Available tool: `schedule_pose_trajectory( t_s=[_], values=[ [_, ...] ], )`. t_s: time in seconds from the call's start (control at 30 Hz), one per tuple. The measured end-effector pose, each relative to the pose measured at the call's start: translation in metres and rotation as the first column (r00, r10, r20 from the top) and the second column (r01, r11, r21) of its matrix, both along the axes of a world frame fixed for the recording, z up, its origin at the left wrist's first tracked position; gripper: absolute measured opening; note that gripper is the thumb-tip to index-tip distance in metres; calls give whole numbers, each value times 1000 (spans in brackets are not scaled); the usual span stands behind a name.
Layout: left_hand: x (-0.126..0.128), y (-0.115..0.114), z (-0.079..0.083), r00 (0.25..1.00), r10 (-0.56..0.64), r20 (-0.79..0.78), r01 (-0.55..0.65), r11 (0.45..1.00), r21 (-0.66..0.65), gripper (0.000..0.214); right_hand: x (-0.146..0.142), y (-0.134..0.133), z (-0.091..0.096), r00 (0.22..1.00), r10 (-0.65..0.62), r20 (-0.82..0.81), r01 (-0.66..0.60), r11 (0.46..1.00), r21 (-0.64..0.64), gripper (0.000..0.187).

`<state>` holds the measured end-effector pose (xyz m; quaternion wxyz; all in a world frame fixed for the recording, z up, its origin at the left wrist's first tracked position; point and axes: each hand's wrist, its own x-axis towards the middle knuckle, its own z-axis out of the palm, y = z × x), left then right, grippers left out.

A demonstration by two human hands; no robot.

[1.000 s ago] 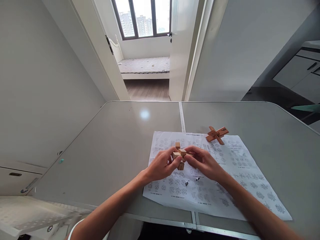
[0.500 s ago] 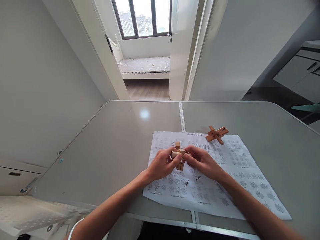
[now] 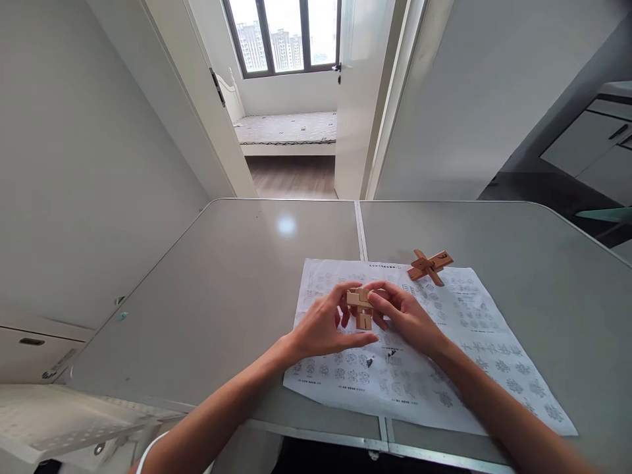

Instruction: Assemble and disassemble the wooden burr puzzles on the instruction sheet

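A light wooden interlocking burr puzzle (image 3: 363, 309) is held above the printed sheet (image 3: 345, 395), its pieces crossing one another. My right hand (image 3: 402, 316) grips its right side, the thumb pressed on the front and the fingers behind. On the other side, my left hand (image 3: 328, 322) is spread around the puzzle. Its thumb stretches out below, clear of the wood, and its fingertips are at the puzzle's upper left, where contact is partly hidden. A darker, reddish-brown wooden cross-shaped puzzle (image 3: 428, 266) lies at the sheet's far edge, beyond my right hand.
The sheet, printed with many small diagrams and torn in places, lies on a grey folding table (image 3: 237, 283) with a metal center seam (image 3: 361, 230). Past the table's far edge are an open doorway and a bed (image 3: 289, 128). A wall (image 3: 74, 164) rises at the left.
My left thumb has come off the light puzzle and swung downward, opening the hand. The puzzle has turned slightly and shifted a little right. The darker puzzle stays where it was.
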<state>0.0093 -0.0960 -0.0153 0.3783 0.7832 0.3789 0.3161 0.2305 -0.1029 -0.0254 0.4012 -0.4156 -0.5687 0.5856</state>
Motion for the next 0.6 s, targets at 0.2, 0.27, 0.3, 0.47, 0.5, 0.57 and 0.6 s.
schedule_pose_trajectory(
  t_s=[0.2, 0.27, 0.3, 0.47, 0.5, 0.57, 0.6],
  values=[
    [3, 2, 3, 986, 95, 137, -86, 994, -68, 66, -3, 0, -3, 988, -125, 91, 115, 987, 108, 44],
    [3, 5, 5, 956, 197, 220, -169, 976, -139, 63, -3, 1, -7, 946, -243, 216, 184, 948, 258, 39],
    [3, 6, 6, 935, 248, 255, -207, 962, -175, 63, -3, 1, -9, 917, -284, 281, 181, 922, 344, 36],
    [1, 11, 8, 873, 369, 318, -280, 914, -292, 60, -5, 2, -20, 831, -301, 468, -58, 790, 610, 21],
    [1, 11, 8, 870, 373, 321, -280, 912, -301, 60, -5, 2, -22, 825, -289, 486, -97, 773, 627, 21],
    [2, 10, 8, 868, 375, 326, -277, 910, -309, 59, -6, 2, -24, 815, -271, 512, -151, 753, 640, 26],
    [2, 10, 7, 869, 371, 327, -272, 911, -310, 60, -6, 2, -25, 810, -268, 522, -164, 750, 640, 28]
  ],
)
